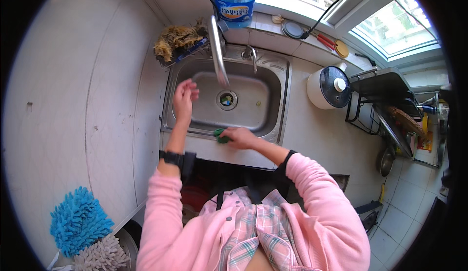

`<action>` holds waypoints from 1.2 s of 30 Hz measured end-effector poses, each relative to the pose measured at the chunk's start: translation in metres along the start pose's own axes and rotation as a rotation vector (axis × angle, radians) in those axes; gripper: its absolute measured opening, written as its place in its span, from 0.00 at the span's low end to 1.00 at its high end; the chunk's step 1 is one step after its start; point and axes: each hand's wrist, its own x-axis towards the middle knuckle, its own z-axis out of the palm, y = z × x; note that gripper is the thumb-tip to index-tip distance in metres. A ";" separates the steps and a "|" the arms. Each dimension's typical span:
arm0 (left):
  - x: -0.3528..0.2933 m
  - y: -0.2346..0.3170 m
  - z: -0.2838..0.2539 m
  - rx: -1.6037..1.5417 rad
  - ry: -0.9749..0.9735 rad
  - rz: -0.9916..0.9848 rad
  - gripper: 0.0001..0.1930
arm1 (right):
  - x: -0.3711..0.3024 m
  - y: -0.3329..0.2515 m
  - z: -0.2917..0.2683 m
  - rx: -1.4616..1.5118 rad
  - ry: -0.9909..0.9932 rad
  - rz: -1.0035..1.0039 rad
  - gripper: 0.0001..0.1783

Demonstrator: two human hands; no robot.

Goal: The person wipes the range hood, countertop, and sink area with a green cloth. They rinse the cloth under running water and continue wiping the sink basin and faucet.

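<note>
Green, small and partly hidden, the pad [221, 136] is at the front edge of the sink [243, 118], where the sink meets the table [307, 129]. The right grip [237, 138] is closed on it, fingers bent, and a bit of green pokes out on the left. The left grip [185, 96] is over the left side of the sink, its fingers a little bent and loose, and nothing shows in it. The tap [218, 51] reaches over the sink from the back.

The pad looks light and soft, so I think it bends easily and will not break if it is squeezed or dropped. I cannot tell if it is wet; if it is, it could be slippery. The best place to hold it is probably across the middle, thumb on one side and fingers on the other. Holding only a corner might let it fold or slip away.
</note>
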 end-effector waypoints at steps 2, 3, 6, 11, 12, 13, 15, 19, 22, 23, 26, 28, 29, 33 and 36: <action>0.048 -0.007 0.016 0.087 -0.017 -0.008 0.12 | -0.010 0.018 -0.020 0.241 -0.015 0.341 0.22; 0.070 -0.014 0.025 0.123 -0.007 0.029 0.13 | -0.012 0.026 -0.028 0.602 0.111 0.426 0.23; 0.136 -0.040 0.049 0.344 0.119 0.295 0.16 | -0.005 0.042 -0.051 1.500 0.303 0.446 0.32; 0.198 -0.074 0.052 0.853 0.007 0.474 0.17 | 0.032 0.043 -0.076 1.731 0.324 0.418 0.25; 0.201 -0.078 0.047 0.919 -0.006 0.578 0.17 | 0.039 0.040 -0.078 1.802 0.306 0.487 0.22; 0.205 -0.081 0.044 0.956 -0.006 0.655 0.16 | 0.047 0.039 -0.082 1.978 0.299 0.529 0.18; 0.205 -0.086 0.035 1.010 0.012 0.762 0.16 | 0.059 0.034 -0.086 2.060 0.369 0.463 0.19; 0.205 -0.089 0.023 0.746 -0.044 0.629 0.17 | 0.072 0.028 -0.090 2.112 0.418 0.374 0.20; 0.213 -0.091 0.021 0.931 -0.061 0.527 0.19 | 0.075 0.025 -0.092 2.113 0.434 0.369 0.20; 0.217 -0.091 0.021 0.966 -0.077 0.478 0.19 | 0.075 0.024 -0.093 2.123 0.423 0.351 0.20; 0.227 -0.095 0.018 1.188 -0.157 0.570 0.22 | 0.076 0.021 -0.093 2.137 0.421 0.340 0.20; 0.229 -0.097 0.017 1.028 -0.120 0.475 0.21 | 0.077 0.019 -0.091 2.103 0.470 0.366 0.19; 0.230 -0.097 0.017 0.966 -0.136 0.359 0.21 | 0.077 0.019 -0.089 2.096 0.492 0.372 0.19; 0.207 -0.085 0.024 0.918 -0.096 0.381 0.20 | 0.076 0.024 -0.076 1.692 0.532 0.472 0.20; 0.156 -0.068 0.041 0.674 -0.103 0.097 0.20 | 0.072 0.032 -0.065 0.729 0.674 0.480 0.21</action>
